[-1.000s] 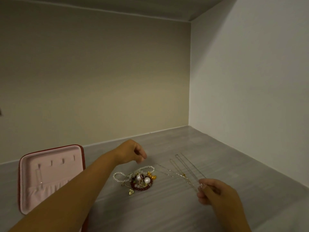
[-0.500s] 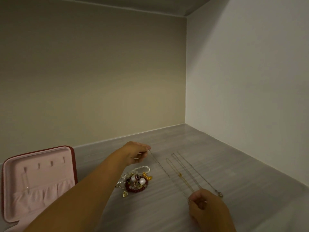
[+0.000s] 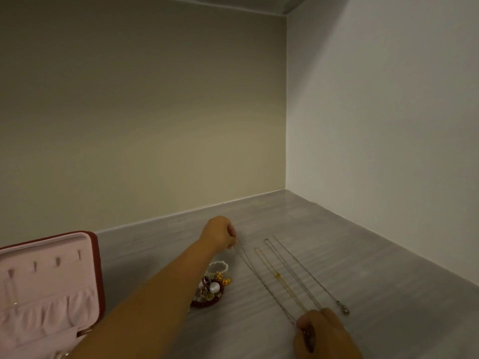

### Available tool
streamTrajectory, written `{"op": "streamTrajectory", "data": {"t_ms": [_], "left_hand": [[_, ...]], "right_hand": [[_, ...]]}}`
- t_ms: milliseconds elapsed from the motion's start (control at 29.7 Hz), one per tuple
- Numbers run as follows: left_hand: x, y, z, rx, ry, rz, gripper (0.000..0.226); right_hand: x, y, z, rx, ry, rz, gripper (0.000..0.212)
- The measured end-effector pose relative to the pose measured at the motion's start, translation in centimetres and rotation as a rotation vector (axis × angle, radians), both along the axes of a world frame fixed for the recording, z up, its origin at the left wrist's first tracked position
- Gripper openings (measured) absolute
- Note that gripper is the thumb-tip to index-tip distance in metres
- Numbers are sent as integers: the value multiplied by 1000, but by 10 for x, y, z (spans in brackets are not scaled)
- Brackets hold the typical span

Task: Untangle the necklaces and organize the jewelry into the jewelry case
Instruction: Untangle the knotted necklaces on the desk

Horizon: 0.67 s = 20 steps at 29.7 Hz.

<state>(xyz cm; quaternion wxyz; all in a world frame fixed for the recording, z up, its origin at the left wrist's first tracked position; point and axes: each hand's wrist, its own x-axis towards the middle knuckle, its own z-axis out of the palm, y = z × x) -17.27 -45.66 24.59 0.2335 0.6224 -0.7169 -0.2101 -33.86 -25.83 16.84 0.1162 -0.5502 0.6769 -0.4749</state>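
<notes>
A grey wood-grain tabletop (image 3: pixel 363 255); an open red jewelry case with pink lining (image 3: pixel 46 281) lies left of my left hand (image 3: pixel 219 233), partly cut off. Left hand and right hand (image 3: pixel 318 330) each pinch an end of a thin silver chain necklace (image 3: pixel 261 278), taut between them. I'd lay it straight, clear of the thin gold chain (image 3: pixel 277 275) beside it. Clasp too fine to see.

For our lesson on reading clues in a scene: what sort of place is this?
Probably a home: a grey wood-grain surface in a bare-walled corner. An open pink jewelry case, a heap of beaded jewelry and thin chains laid out straight suggest private tidying, not a shop.
</notes>
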Motion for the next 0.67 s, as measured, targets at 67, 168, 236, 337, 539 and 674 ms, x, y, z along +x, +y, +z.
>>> {"op": "streamTrajectory", "data": {"t_ms": [67,168,236,337,539,674], "left_hand": [[-6,-5,-5,22,-84,-38,3],[-9,-8,-13,24,-133,-59,17],[-9,-10,-16,9,-119,-51,18],[-5,-11,-22,7,-73,-32,17],[-3,-11,-28,-14,75,11,21],[-4,-11,-29,53,27,5,31]], "right_hand": [[1,5,-8,-82,160,-26,54],[-4,-2,-9,-301,275,-61,46],[-4,1,-7,-344,224,-67,40],[-3,-1,-9,-414,249,-93,34],[-9,-1,-11,-490,219,-97,29],[-15,-1,-14,-474,320,-128,19]]}}
